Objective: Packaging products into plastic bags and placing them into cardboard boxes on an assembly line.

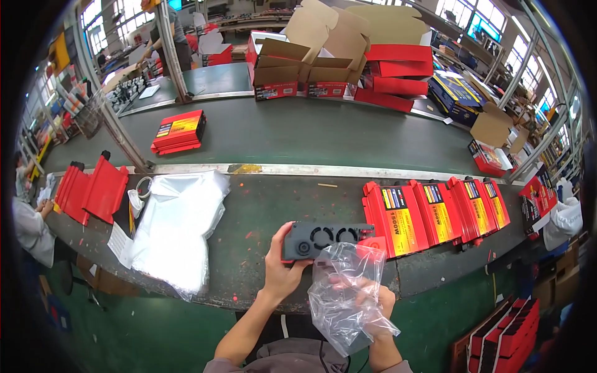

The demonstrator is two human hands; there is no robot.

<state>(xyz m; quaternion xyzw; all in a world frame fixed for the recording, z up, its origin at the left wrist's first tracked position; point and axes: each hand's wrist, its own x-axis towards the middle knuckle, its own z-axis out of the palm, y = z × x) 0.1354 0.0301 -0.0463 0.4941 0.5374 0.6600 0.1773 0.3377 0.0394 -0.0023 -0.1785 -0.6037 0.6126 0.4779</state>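
My left hand (280, 275) is closed around the left end of a power inverter (297, 240), whose black end plate with two round fan grilles faces me. A clear plastic bag (339, 311) hangs crumpled below the inverter, overlapping its lower right edge. Closed on the bag is my right hand (384, 303); its fingers show only partly through the film. Just right of the inverter stands a row of several red inverters (398, 217) with yellow labels. To the left lies a stack of clear plastic bags (174, 230).
A metal rail (280, 170) separates my bench from the green conveyor (273, 133), where one red inverter (180, 132) lies. Open cartons (277, 68) stand beyond. Red metal covers (102, 189) sit far left, beside a person's hands (45, 208). Red boxes (507, 336) are stacked lower right.
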